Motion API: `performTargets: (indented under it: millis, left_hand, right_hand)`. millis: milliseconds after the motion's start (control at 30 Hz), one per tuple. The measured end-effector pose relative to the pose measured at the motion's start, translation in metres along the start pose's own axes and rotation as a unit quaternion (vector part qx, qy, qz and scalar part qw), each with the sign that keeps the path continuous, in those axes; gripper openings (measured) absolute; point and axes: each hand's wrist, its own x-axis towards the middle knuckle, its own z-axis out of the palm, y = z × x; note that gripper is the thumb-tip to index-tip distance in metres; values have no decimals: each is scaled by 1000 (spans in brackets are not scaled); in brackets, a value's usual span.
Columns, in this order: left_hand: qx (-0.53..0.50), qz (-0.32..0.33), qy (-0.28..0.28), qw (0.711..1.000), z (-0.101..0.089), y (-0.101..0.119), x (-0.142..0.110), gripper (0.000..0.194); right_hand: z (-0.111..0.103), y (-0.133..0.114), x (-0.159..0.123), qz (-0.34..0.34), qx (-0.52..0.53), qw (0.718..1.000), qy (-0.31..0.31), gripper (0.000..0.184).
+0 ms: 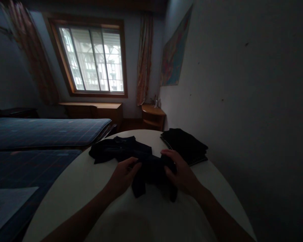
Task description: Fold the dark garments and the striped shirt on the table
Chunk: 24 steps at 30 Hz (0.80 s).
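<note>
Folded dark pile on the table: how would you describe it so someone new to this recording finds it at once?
Find the pale, round-edged table in the foreground. On its far right, near the wall, lies the folded dark pile. Its flat, stacked layers set it apart from the rumpled dark cloth between the left hand and right hand.

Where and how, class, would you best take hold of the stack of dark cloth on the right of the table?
Probably by its near edge, with the right hand coming from the person's side, gripping above and below. The stack of dark cloth lies flat, its layers showing along that edge; its far side appears close to the rim of the white table.
</note>
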Motion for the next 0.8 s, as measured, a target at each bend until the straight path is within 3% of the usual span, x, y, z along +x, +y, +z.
performTargets:
  millis: [133, 233, 300, 400, 467, 567, 667, 800]
  left_hand:
    - [-10, -1, -48, 999, 8, -3, -5, 22]
    - [-11, 15, -81, 997, 16, -4, -12, 18]
    - [7, 30, -73, 997, 25, -7, -19, 27]
    - [85, 84, -41, 992, 36, -15, -26, 63]
    - [140, 119, -23, 983, 39, -22, -26, 71]
    - [195, 104, 5, 975, 31, -32, -17, 63]
    - [226, 61, 41, 971, 10, -36, -3, 41]
    - [188, 91, 104, 972, -18, -31, 11, 23]
  right_hand:
    - [18, -23, -5, -25, 11, 996, -81, 68]
    - [25, -27, -6, 7, 10, 996, -91, 38]
    - [25, -24, -5, 34, 21, 996, -74, 26]
    - [18, -18, -3, 72, 53, 996, -13, 30]
    - [11, -13, -1, 90, 66, 993, 31, 33]
    - [1, -5, 2, 110, 64, 988, 83, 33]
    - [-7, 6, 4, 137, 61, 981, 122, 32]
    - [-13, 18, 6, 175, 43, 973, 142, 29]
